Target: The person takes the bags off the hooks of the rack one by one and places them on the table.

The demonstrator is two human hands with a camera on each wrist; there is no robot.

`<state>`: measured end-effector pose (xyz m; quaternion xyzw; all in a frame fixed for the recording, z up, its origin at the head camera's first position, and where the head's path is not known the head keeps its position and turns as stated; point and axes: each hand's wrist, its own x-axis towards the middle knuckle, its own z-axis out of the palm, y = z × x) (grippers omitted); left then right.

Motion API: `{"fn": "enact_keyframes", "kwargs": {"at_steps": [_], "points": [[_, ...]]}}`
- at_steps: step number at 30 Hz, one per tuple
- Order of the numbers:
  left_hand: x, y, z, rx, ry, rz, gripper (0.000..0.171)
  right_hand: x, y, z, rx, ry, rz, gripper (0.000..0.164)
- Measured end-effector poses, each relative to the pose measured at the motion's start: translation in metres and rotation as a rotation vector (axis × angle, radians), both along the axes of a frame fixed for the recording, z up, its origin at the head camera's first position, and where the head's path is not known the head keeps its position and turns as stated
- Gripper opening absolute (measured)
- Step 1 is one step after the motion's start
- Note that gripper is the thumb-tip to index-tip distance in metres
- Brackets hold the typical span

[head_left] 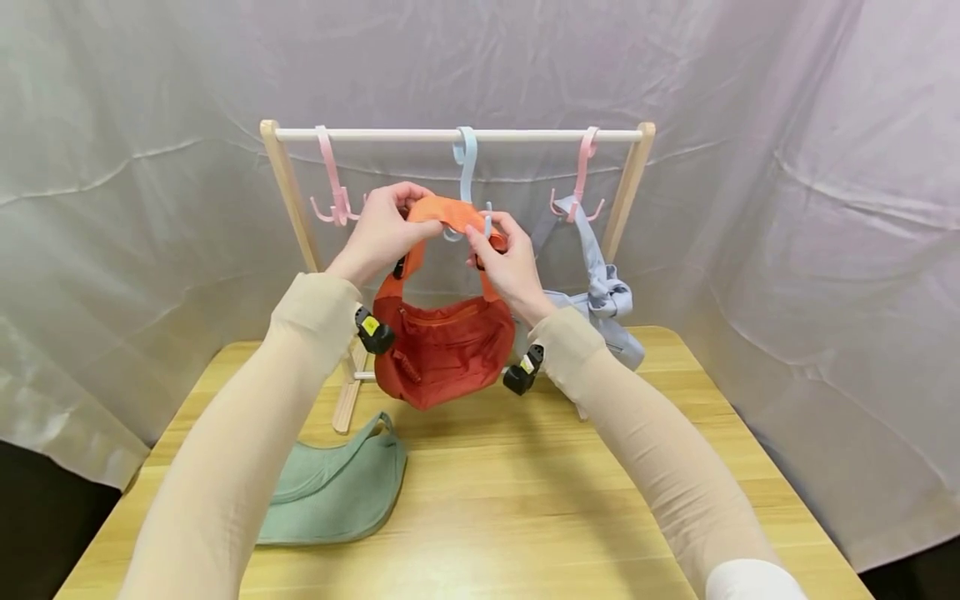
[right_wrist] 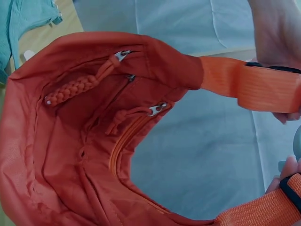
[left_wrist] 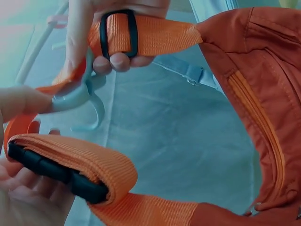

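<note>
Between both hands a red-orange shoulder bag [head_left: 450,354] hangs by its bright orange webbing strap [head_left: 442,210]. My left hand [head_left: 386,223] grips the strap on the left, beside a folded section with a black buckle [left_wrist: 56,176]. On the right, my right hand [head_left: 510,260] pinches the strap near a black slider [left_wrist: 133,33]. The strap lies at the prongs of a light blue hook [head_left: 467,167], which hangs from the middle of the rail. In the left wrist view, fingers of both hands surround the hook's prongs.
Pink hooks [head_left: 333,179] hang on either side of the white rail [head_left: 375,135]. A pale blue-grey bag [head_left: 600,292] hangs from the right pink hook [head_left: 582,171]. On the wooden table [head_left: 525,500] a green bag [head_left: 337,492] lies at front left.
</note>
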<state>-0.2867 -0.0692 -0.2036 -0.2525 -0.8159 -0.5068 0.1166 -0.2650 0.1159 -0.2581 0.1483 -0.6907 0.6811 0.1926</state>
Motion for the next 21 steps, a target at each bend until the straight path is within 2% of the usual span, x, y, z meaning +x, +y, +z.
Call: {"fn": "enact_keyframes", "kwargs": {"at_steps": [2,6,15,21], "points": [[0.002,0.003,0.001,0.002,0.035,0.027,0.029,0.000,0.000,-0.001,0.005,0.004,-0.004,0.030],[0.005,0.008,0.002,-0.009,0.060,0.057,0.028,0.001,0.000,-0.001,0.015,0.019,-0.013,0.029],[0.007,0.010,-0.008,-0.037,0.078,-0.034,0.024,0.004,0.006,0.003,0.028,0.027,0.028,0.038],[0.005,0.008,-0.017,-0.017,0.072,-0.042,0.024,0.006,0.006,0.006,-0.019,-0.017,0.062,0.028]]}}
